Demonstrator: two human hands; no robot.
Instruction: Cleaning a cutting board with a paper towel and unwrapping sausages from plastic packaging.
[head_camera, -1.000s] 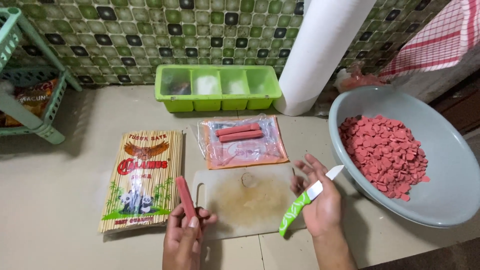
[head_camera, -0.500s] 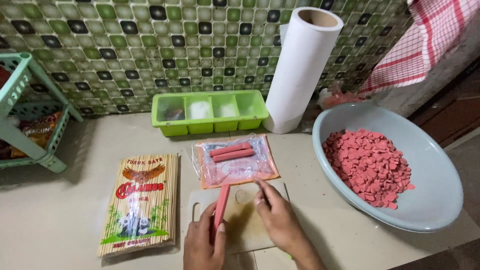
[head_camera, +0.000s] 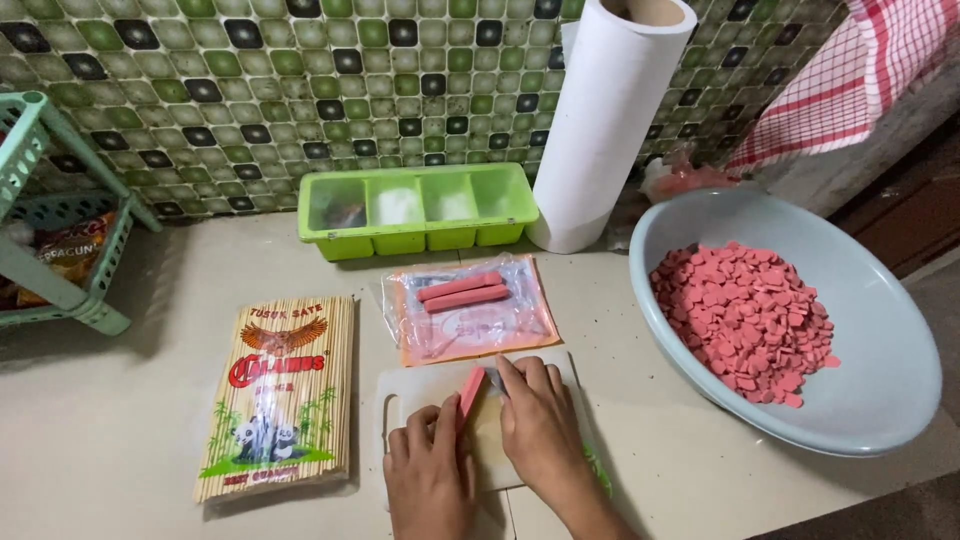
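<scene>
A pink sausage (head_camera: 470, 390) lies on the white cutting board (head_camera: 420, 385) at the near middle of the counter, tilted so its far end points up and to the right. The left hand (head_camera: 430, 480) rests flat on the board with its fingers pressed along the sausage's left side, pinning it down. The right hand (head_camera: 540, 425) sits just right of the sausage, curled over it, fingertips touching its far end; a sliver of green knife handle (head_camera: 598, 470) shows under the wrist, so this hand is closed on the knife, though the blade is hidden.

Just beyond the board lies an opened clear sausage packet (head_camera: 470, 320) with two more pink sausages (head_camera: 462, 292) side by side inside it. To the left of the board, a flat pack of bamboo skewers (head_camera: 280, 395) lies lengthwise. Farther back against the tiled wall stands a green tray with four compartments (head_camera: 415, 210), and right of it an upright roll of paper towel (head_camera: 600, 120). On the right, a large pale blue bowl (head_camera: 880, 330) holds a heap of pink sausage slices (head_camera: 745, 320). A mint green rack (head_camera: 50, 200) stands at the far left
</scene>
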